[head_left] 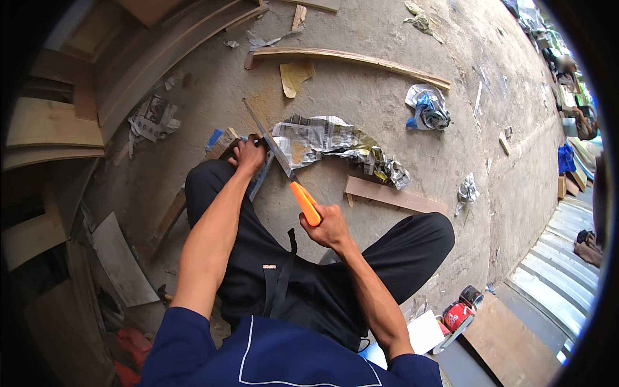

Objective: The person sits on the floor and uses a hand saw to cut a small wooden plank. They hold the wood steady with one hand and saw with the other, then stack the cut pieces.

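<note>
My right hand (327,227) is closed around the orange handle of a handsaw (278,155). Its grey blade slants away up and left, passing just right of my left hand (249,155). That hand lies by my left knee with bent fingers, pressing on a piece of wood (224,143) that it partly covers. The blade runs close beside the wood's end; whether its teeth touch the wood I cannot tell. Crumpled newspaper (316,137) with sawdust on it lies to the right of the blade.
Beyond the saw, a long wooden strip (351,61) lies across the concrete floor. A flat board (393,195) rests before my right knee. Crumpled plastic and paper (429,108) sits farther right. Wooden furniture frames (55,122) stand along the left. Cans (456,316) are at lower right.
</note>
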Tool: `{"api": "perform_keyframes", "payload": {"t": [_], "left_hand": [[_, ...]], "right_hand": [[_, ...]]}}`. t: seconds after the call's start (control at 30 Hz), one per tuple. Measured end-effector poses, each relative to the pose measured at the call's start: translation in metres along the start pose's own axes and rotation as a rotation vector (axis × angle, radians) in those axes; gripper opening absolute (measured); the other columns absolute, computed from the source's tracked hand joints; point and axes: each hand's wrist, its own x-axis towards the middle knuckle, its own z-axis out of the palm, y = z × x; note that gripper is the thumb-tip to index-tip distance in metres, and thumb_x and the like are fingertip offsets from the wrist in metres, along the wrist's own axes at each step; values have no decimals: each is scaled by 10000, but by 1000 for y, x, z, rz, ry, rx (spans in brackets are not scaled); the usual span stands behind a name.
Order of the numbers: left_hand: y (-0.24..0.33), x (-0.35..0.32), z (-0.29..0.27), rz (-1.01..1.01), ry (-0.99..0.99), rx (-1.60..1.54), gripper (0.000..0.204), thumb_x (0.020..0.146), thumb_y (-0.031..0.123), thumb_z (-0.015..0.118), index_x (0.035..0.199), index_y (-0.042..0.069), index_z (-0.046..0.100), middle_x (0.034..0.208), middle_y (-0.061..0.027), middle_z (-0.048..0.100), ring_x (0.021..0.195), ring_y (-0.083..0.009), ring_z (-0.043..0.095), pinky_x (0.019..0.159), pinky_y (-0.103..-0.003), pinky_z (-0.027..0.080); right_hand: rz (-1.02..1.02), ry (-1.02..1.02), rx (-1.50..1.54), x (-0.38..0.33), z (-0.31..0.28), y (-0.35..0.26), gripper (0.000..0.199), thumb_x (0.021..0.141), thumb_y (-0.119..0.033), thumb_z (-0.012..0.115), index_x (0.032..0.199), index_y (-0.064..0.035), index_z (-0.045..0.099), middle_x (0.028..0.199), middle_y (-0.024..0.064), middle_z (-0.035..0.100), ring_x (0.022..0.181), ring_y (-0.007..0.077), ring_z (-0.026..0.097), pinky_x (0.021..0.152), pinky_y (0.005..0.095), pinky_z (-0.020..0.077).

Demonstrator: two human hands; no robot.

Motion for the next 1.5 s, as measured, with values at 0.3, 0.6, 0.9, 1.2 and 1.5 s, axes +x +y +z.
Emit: {"api": "perform_keyframes", "payload": {"t": [0.3,0.6,0.9,1.2,1.5], "left_hand": [[5,-7,-2,-11,10,-1,513,889,564,402,1294,269,515,1346,-146,440,1281,-341,336,1008,-553,175],[7,-6,-2,-3,68,26,482,903,507,403,1302,257,505,1324,-152,447,1269,-349,346,1002,-560,181],[3,-15,5,110,70,62,443,903,494,418,1259,250,519,1262,-173,464,1217,-353,376,995,-533,195],[3,-20,8,86,57,104,458,916,490,396,1292,242,481,1281,-165,436,1229,-357,359,999,-542,189],[3,-21,-6,338,121,369,674,728,457,711,1209,53,465,1210,-170,490,1175,-348,451,950,-503,356]], "right_hand": [[-60,2,86,-2,-8,9,150,734,-130,668,709,-6,588,573,170,542,509,341,568,509,364,452],[-113,-51,113,-10,-15,27,118,726,-119,668,760,-24,606,615,172,569,535,349,583,524,367,462],[-49,8,103,26,5,19,128,730,-125,653,725,-7,604,626,181,589,572,357,603,542,374,470],[-55,12,127,-14,-4,15,126,731,-119,654,757,-5,606,598,169,575,523,336,585,528,360,465],[-20,32,98,10,-4,10,134,716,-125,660,723,-1,609,620,181,578,544,345,591,541,370,471]]}}
